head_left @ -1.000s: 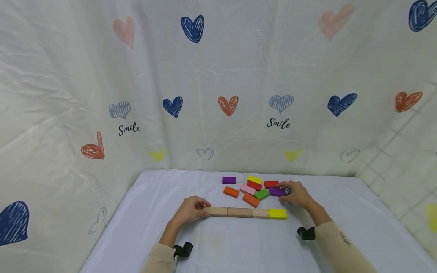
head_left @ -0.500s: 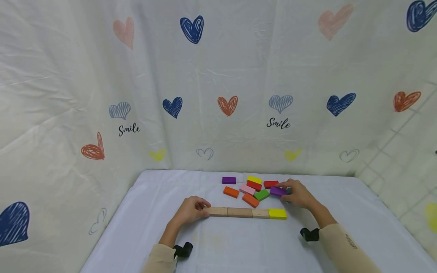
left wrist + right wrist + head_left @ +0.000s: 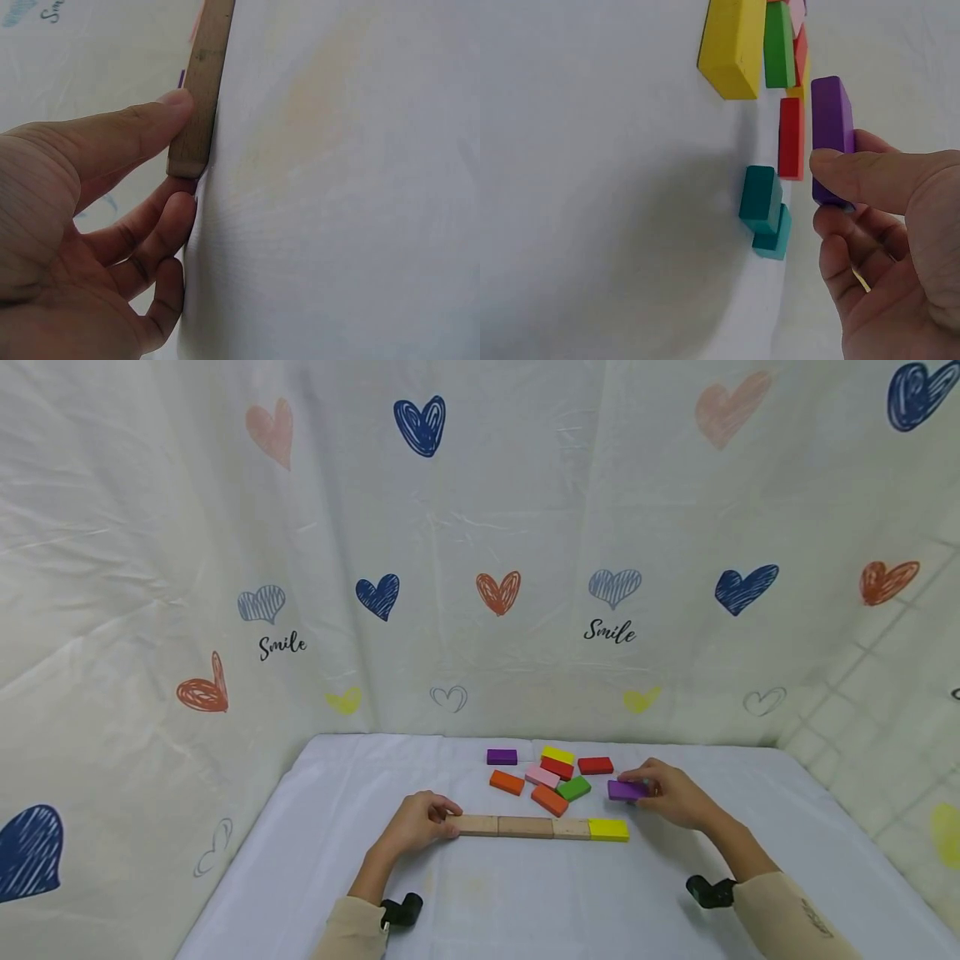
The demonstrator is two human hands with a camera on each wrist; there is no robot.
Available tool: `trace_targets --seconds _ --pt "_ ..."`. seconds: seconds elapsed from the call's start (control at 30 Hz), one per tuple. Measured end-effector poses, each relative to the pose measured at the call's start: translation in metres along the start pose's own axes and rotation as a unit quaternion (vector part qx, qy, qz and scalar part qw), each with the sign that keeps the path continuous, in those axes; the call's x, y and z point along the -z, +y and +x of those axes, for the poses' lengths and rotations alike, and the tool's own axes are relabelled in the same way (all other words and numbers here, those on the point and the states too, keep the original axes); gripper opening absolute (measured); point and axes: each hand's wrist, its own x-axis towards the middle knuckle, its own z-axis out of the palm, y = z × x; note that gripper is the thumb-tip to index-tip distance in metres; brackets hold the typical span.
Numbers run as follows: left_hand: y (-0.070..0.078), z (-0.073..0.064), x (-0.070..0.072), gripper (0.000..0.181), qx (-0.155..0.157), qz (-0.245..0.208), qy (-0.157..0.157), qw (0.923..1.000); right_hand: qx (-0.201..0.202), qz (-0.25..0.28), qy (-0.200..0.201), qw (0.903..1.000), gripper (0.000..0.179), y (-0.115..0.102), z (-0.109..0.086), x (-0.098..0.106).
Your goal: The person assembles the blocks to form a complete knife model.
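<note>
My right hand (image 3: 675,795) pinches a purple block (image 3: 627,791) between thumb and fingertips, to the right of the loose colored blocks. The right wrist view shows this purple block (image 3: 829,131) raised above the cloth, with the thumb across its side. At the left end of a straight row, my left hand (image 3: 420,821) holds the first plain wooden block (image 3: 476,825). Up close, its thumb lies along that wooden block (image 3: 196,120) near the end, fingers curled around behind. The row continues with two more plain blocks (image 3: 525,827) and ends in a yellow block (image 3: 608,831).
Behind the row lie loose blocks: orange (image 3: 507,782), pink (image 3: 542,777), green (image 3: 573,788), red (image 3: 596,766) and another purple block (image 3: 502,757). Two teal blocks (image 3: 760,196), hidden in the head view, lie near the right hand. A white curtain (image 3: 525,527) rises behind the table.
My right hand has drawn the purple block away from the loose blocks, rightward and slightly toward me. The left hand and the row have stayed in place.
</note>
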Motion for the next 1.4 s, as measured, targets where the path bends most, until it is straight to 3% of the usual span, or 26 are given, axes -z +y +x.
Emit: trace_targets --seconds 0.2,0.57,0.87,1.4 --pt "-0.002 0.001 0.000 0.020 -0.002 0.001 0.001 1.0000 0.009 0.000 -0.016 0.9998 0.038 0.009 -0.014 0.002" --pt "-0.001 0.000 0.000 0.020 -0.001 0.004 0.001 1.0000 -0.015 0.013 -0.039 0.9990 0.039 0.025 -0.036 -0.001" --pt "-0.003 0.000 -0.001 0.020 0.004 0.003 0.001 1.0000 -0.047 0.035 -0.070 0.9959 0.040 0.033 -0.042 -0.003" --pt "-0.002 0.000 -0.001 0.021 0.000 0.003 0.001 1.0000 -0.030 0.057 -0.088 0.9940 0.039 0.036 -0.042 -0.005"
